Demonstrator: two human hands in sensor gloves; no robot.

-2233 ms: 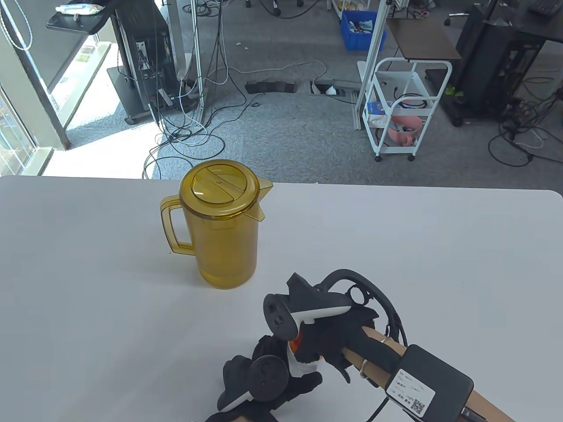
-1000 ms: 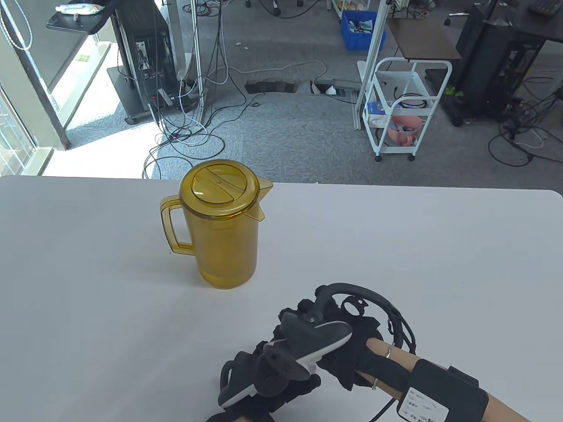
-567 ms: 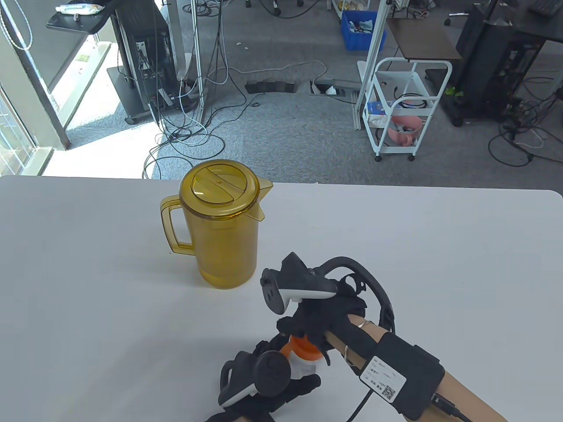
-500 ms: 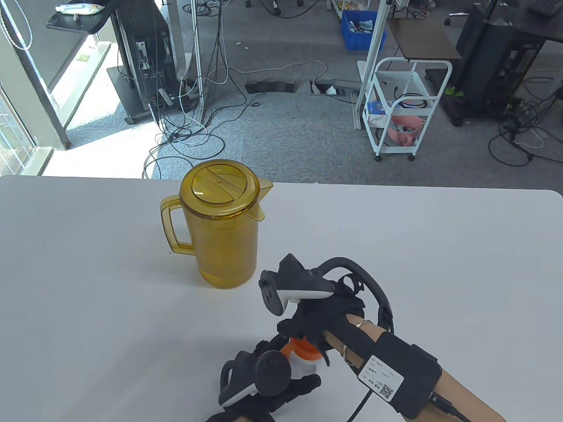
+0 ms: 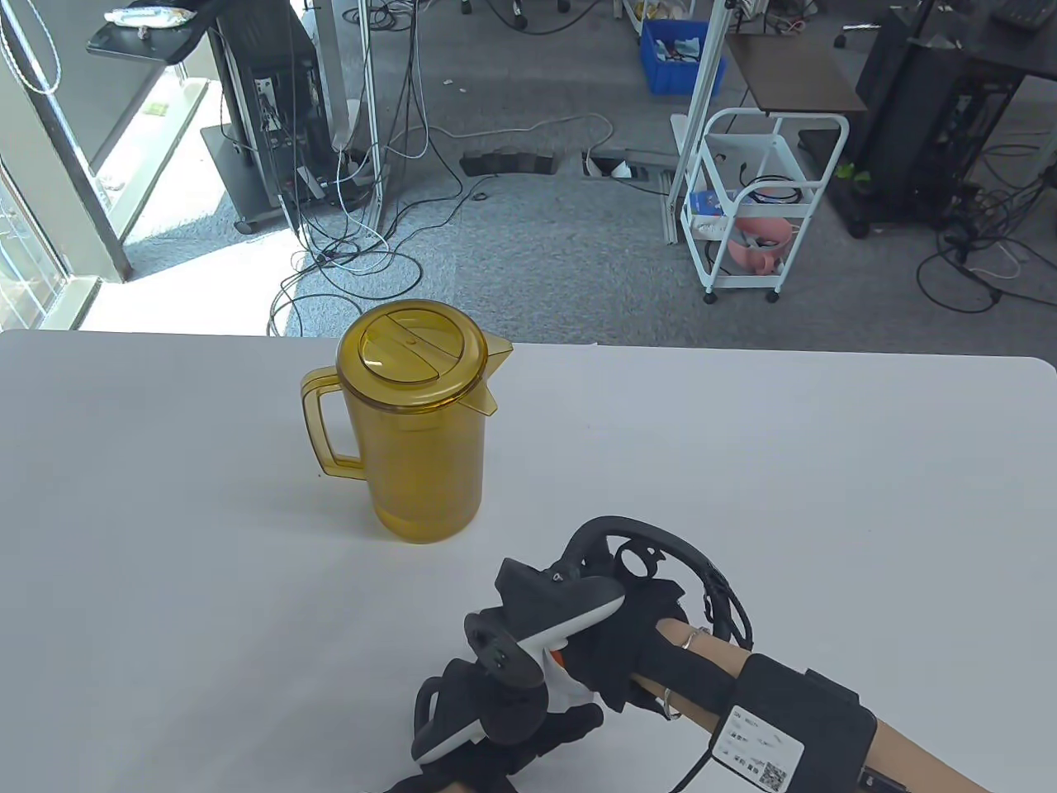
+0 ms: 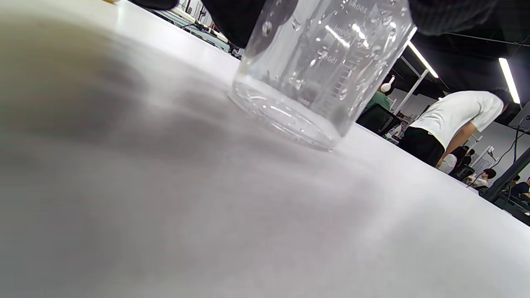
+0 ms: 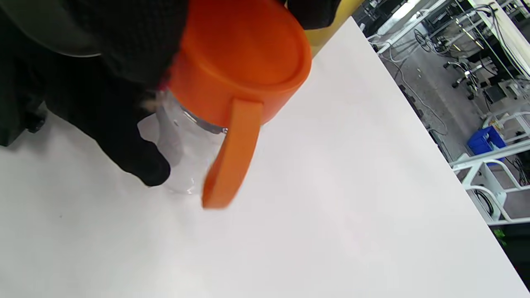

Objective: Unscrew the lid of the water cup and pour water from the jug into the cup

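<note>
The amber jug (image 5: pixel 413 429) with its lid on stands mid-table, handle to the left. Near the front edge my left hand (image 5: pixel 504 731) grips the clear water cup (image 5: pixel 568 695), which stands upright on the table; the left wrist view shows the cup (image 6: pixel 319 70) with droplets inside. My right hand (image 5: pixel 607 657) sits on top of the cup and its fingers curl round the orange lid (image 5: pixel 557 658). In the right wrist view the orange lid (image 7: pixel 240 62) with its hanging strap (image 7: pixel 232 153) sits on the cup (image 7: pixel 178 153), black gloved fingers (image 7: pixel 132 49) against its side.
The white table (image 5: pixel 784 462) ends at a far edge just behind the jug. Beyond it are a grey floor with cables, a white trolley (image 5: pixel 756 206) and a blue crate (image 5: pixel 681 54). A person in a white shirt (image 6: pixel 455 120) bends over in the background.
My right hand has turned on the lid: its tracker swung down and left toward the left hand, and the wrist moved right. Left hand, cup and jug stayed put.
</note>
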